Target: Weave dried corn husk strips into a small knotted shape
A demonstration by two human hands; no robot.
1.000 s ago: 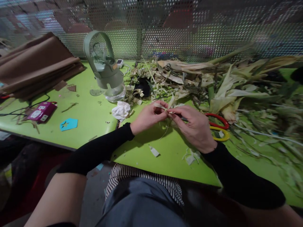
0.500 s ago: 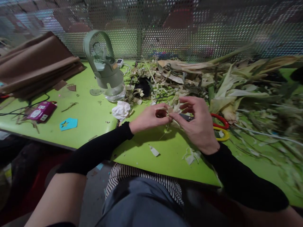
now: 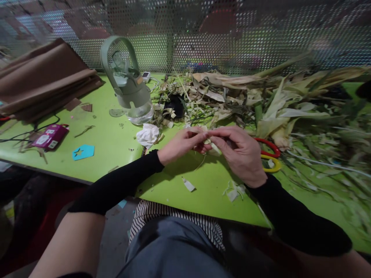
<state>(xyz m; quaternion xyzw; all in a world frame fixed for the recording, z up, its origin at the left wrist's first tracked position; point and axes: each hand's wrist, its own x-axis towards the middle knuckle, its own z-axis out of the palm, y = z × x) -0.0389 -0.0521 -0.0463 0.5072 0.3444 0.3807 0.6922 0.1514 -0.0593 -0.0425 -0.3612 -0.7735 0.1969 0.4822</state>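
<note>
My left hand [image 3: 181,144] and my right hand [image 3: 239,154] meet above the green table [image 3: 110,146], fingertips pinched together on a small pale strip of dried corn husk [image 3: 213,146]. A thin strand hangs down from it toward the table. Both hands are closed on the strip. Black sleeves cover both forearms. Red and yellow handled scissors [image 3: 269,154] lie just right of my right hand, partly hidden by it.
A heap of corn husks and stalks [image 3: 275,104] covers the right and back of the table. A small green fan [image 3: 127,81] stands at the back left, with crumpled white paper [image 3: 148,135], a magenta box [image 3: 50,136], a blue tag [image 3: 83,151] and folded brown cloth [image 3: 43,81]. Husk scraps [image 3: 234,192] lie near the front edge.
My right hand's fingers, spread and lifted half a second ago, have closed back down onto the husk strip. My left hand has stayed almost still.
</note>
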